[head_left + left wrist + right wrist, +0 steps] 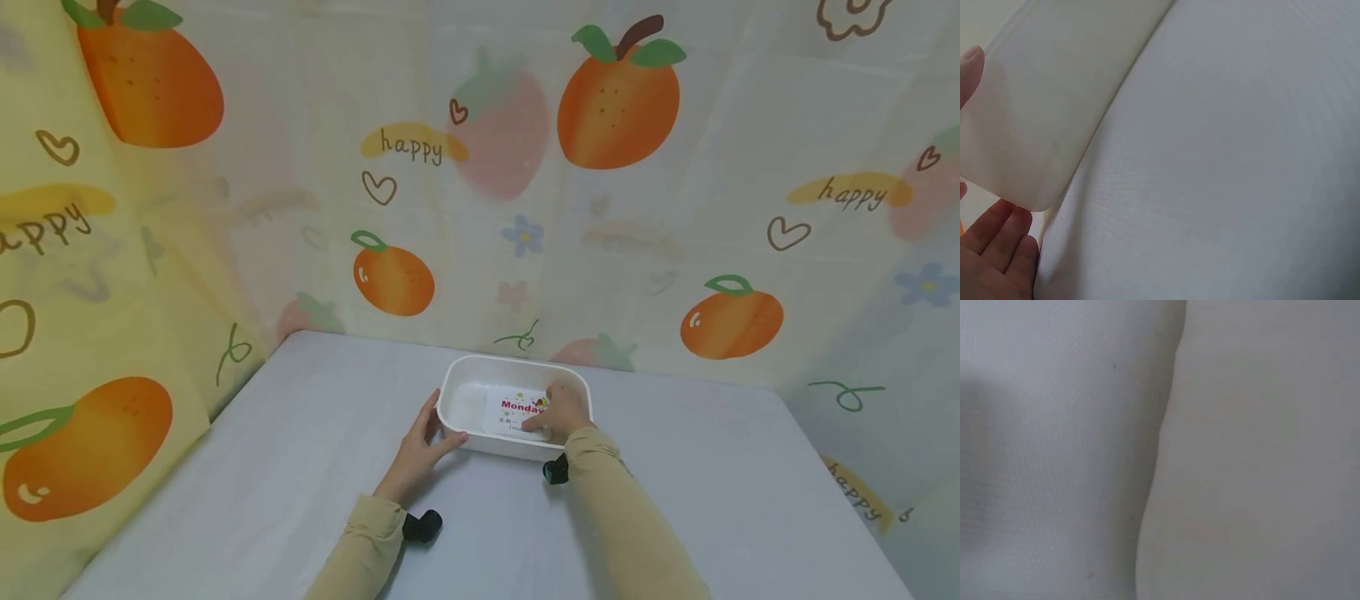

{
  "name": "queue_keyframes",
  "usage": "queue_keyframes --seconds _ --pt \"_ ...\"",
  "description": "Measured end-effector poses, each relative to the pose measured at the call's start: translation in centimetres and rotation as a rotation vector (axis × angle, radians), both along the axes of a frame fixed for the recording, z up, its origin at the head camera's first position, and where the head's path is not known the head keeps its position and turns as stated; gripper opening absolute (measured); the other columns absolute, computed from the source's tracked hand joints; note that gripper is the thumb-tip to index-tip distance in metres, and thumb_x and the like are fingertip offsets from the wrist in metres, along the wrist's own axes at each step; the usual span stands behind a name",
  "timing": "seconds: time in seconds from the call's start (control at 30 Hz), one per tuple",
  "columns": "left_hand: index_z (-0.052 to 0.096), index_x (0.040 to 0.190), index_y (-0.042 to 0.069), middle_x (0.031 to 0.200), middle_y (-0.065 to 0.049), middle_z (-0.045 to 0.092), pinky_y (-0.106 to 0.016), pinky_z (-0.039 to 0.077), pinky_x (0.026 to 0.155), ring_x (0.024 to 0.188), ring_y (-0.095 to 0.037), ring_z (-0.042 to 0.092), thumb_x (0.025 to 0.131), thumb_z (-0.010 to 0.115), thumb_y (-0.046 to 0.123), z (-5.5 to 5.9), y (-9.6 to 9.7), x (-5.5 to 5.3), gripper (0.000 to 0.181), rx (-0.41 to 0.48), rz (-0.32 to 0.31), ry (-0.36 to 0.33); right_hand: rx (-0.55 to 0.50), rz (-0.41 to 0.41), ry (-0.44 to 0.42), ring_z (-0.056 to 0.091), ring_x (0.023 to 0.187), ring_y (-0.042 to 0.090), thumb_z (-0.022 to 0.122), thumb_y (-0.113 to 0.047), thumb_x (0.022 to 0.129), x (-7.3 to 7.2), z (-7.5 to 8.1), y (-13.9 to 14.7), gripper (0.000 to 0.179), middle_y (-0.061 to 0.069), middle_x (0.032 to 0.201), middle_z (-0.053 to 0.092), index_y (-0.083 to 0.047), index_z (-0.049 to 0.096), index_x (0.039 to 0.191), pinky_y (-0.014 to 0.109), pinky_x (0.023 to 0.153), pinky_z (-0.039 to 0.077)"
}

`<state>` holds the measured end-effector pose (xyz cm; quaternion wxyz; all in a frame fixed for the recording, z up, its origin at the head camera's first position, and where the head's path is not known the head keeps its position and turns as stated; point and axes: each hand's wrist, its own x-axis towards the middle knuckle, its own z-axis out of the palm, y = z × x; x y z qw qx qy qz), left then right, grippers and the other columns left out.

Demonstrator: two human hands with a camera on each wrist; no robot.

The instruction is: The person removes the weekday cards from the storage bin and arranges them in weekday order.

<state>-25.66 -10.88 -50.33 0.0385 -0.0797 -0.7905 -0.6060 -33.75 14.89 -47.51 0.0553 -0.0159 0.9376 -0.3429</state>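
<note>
A white plastic box (498, 446) with rounded corners and an open top stands on the table. My left hand (417, 450) holds its left end, with the thumb on the front wall and the fingers round the side. In the left wrist view, the fingertips of the left hand (1004, 250) meet the corner of the box (1054, 106). Inside the box is a white card (506, 422) printed "Monday" in pink. My right hand (566, 412) reaches in over the right wall and pinches the card's right part. The right wrist view has only the box wall (1241, 456) and tabletop.
A pale cloth covers the table (247, 467). Behind it hangs a cream curtain (300, 142) with oranges, strawberries and "happy" printed on it, which continues along the left side. A small black device (423, 527) is strapped at the left wrist, another (556, 471) at the right.
</note>
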Motion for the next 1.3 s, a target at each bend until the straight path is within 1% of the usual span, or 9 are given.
queue_keyframes --seconds 0.17,0.3,0.37,0.57,0.7,0.9,1.03,1.2,1.3 --pt "0.017 0.149 0.02 0.141 -0.013 0.039 -0.042 0.027 0.108 0.13 -0.03 0.033 0.077 0.076 0.035 -0.1 0.0 -0.1 0.094 -0.003 0.007 -0.003 0.028 -0.002 -0.001 0.049 0.098 0.028 0.09 -0.028 0.055 0.6 0.7 -0.4 0.089 0.017 0.109 0.055 0.011 0.048 0.123 0.041 0.096 0.04" --pt "0.018 0.149 0.021 0.142 -0.013 0.038 -0.039 0.027 0.108 0.131 -0.028 0.033 0.076 0.076 0.035 -0.2 0.1 0.0 0.094 -0.005 0.01 -0.013 0.05 0.007 0.016 0.046 0.082 0.025 0.09 -0.027 0.055 0.9 0.8 -0.4 0.07 0.011 0.089 0.052 0.008 0.054 0.103 0.037 0.079 0.043" --pt "0.018 0.149 0.02 0.142 -0.014 0.038 -0.038 0.027 0.108 0.131 -0.027 0.033 0.076 0.076 0.034 -0.2 0.1 0.0 0.094 -0.002 0.009 -0.013 0.056 0.007 0.012 0.045 0.081 0.024 0.09 -0.027 0.054 0.9 0.8 -0.4 0.065 0.01 0.085 0.049 0.005 0.053 0.097 0.036 0.076 0.042" --pt "0.019 0.149 0.016 0.141 -0.017 0.038 -0.042 0.027 0.108 0.13 -0.031 0.033 0.077 0.077 0.028 -0.4 0.1 0.0 0.092 0.025 0.0 0.01 0.031 -0.023 -0.013 0.044 0.095 0.03 0.091 -0.027 0.054 0.7 0.5 -0.2 0.08 0.015 0.099 0.048 0.01 0.048 0.111 0.041 0.095 0.039" --pt "0.02 0.149 0.018 0.14 -0.015 0.04 -0.04 0.028 0.108 0.13 -0.029 0.034 0.077 0.077 0.031 -0.3 0.1 0.0 0.092 0.014 0.004 0.003 0.046 -0.015 0.007 0.043 0.096 0.03 0.091 -0.029 0.052 0.5 0.2 -0.1 0.083 0.018 0.103 0.046 0.011 0.049 0.11 0.041 0.094 0.04" --pt "0.021 0.148 0.02 0.139 -0.015 0.041 -0.042 0.029 0.107 0.129 -0.03 0.036 0.077 0.076 0.032 0.0 0.1 0.2 0.091 0.006 0.01 -0.011 0.039 -0.027 0.023 0.045 0.09 0.03 0.092 -0.029 0.049 0.5 0.4 -0.1 0.082 0.015 0.092 0.048 0.013 0.048 0.103 0.042 0.092 0.041" --pt "0.021 0.148 0.013 0.138 -0.02 0.041 -0.046 0.03 0.106 0.127 -0.035 0.036 0.079 0.075 0.026 1.0 0.4 0.9 0.089 0.005 0.0 -0.001 0.045 -0.057 0.01 0.045 0.089 0.029 0.092 -0.029 0.048 0.9 0.5 -0.2 0.081 0.015 0.092 0.047 0.012 0.048 0.102 0.041 0.09 0.042" --pt "0.02 0.147 0.006 0.137 -0.024 0.04 -0.047 0.031 0.105 0.127 -0.038 0.036 0.081 0.074 0.02 3.0 0.5 2.0 0.087 -0.003 -0.009 0.011 0.024 -0.093 0.001 0.043 0.102 0.036 0.092 -0.026 0.052 1.5 1.3 -0.8 0.094 0.025 0.109 0.045 0.016 0.041 0.118 0.045 0.1 0.036" --pt "0.019 0.148 0.006 0.138 -0.023 0.039 -0.046 0.03 0.106 0.127 -0.037 0.035 0.081 0.073 0.02 3.3 0.3 2.1 0.087 -0.005 -0.01 0.005 0.018 -0.101 0.017 0.043 0.108 0.038 0.091 -0.023 0.054 1.8 1.9 -1.3 0.098 0.028 0.116 0.044 0.017 0.036 0.125 0.045 0.104 0.032"
